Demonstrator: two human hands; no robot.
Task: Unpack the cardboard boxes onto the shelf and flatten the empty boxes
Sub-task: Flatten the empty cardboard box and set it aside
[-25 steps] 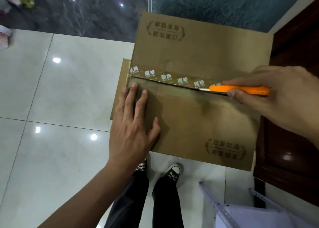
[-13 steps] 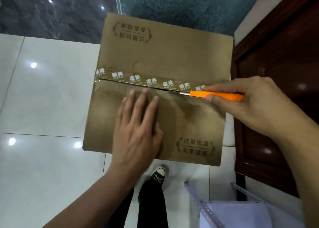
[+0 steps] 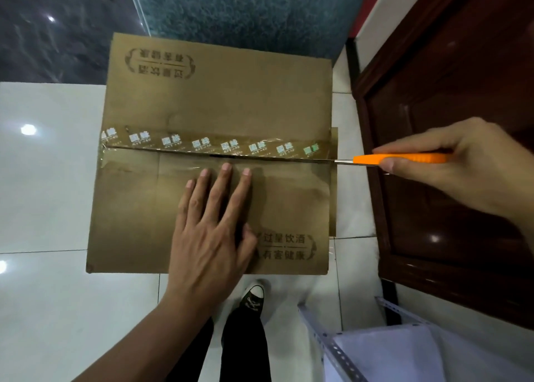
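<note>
The cardboard box (image 3: pixel 219 98) stands closed on the white tiled floor (image 3: pixel 49 179), its top facing up, directly under the left hand (image 3: pixel 211 237); that hand lies flat on the near flap with fingers straight and slightly spread, pressing down and gripping nothing, its fingertips (image 3: pixel 226 167) just short of the centre seam. The printed tape (image 3: pixel 213 144) runs along the seam just beyond those fingertips, and a dark slit shows along its near edge across the box's width. The right hand (image 3: pixel 450 176) is off the box's right edge, level with the seam, its fingers and thumb curled round an orange utility knife (image 3: pixel 400 158); the thin metal blade points back toward the box, its tip at the flap's right edge, though whether it touches the cardboard is hard to judge. Beyond the right hand stands a dark wooden door (image 3: pixel 462 107). Below the left forearm are a black sneaker (image 3: pixel 254 295) and dark trousers, and near the right wrist's underside a perforated metal shelf frame (image 3: pixel 335 350)
</note>
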